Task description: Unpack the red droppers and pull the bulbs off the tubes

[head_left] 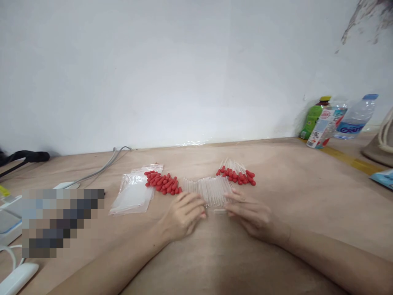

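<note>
My left hand [187, 215] is curled, its fingertips closed on a small red rubber bulb [203, 215] that is mostly hidden. Slightly blurred, my right hand [253, 215] pinches a clear thin tube [219, 211], which points left toward the other hand. Just beyond both hands lies a row of clear thin tubes [211, 191], side by side. A heap of loose red rubber bulbs [162, 182] sits left of the row. Behind its right end, several droppers [236, 173] fan out, red bulbs toward me and clear stems toward the wall.
Clear plastic bags [133, 194] lie left of the bulbs. Bottles [353, 119] and a printed carton [325, 127] stand at the back right. A grey cable [102, 168], a white power strip [18, 278] and a pixelated area are on the left.
</note>
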Tool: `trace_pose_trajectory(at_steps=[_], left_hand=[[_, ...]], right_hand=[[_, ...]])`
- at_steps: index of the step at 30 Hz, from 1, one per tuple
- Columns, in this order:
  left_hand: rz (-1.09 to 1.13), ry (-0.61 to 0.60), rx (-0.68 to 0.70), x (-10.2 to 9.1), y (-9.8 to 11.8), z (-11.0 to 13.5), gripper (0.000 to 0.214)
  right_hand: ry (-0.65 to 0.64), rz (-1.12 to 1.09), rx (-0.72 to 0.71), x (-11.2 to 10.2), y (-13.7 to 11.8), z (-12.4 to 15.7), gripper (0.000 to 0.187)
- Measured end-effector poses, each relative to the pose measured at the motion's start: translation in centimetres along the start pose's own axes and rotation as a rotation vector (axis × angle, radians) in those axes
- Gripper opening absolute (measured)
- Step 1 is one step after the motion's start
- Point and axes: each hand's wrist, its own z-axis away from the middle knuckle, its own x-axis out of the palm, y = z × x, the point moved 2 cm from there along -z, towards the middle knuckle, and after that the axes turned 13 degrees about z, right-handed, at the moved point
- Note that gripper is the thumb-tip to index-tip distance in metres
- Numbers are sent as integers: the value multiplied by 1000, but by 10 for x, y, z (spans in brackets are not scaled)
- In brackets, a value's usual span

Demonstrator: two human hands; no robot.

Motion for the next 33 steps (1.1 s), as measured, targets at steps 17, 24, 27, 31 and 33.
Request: trace_pose_trajectory(at_steps=[17, 24, 27, 31, 33], left_hand=[[-89, 106, -549, -19, -77, 14, 6], [-163, 40, -440, -11, -77, 19, 16], [-194, 22, -453, -12, -74, 19, 18], [-238, 4, -448, -17, -64, 18, 31], [-220, -33, -420, -19, -61, 16, 43]], right_hand=[[-215, 177, 422, 50, 3, -70, 19], [-427, 366, 289, 73, -6, -76, 16], [-435, 351, 293, 75, -10, -74, 14], [-440, 288, 282, 73, -17, -73, 26], [-437, 258, 279, 71, -19, -72, 39]])
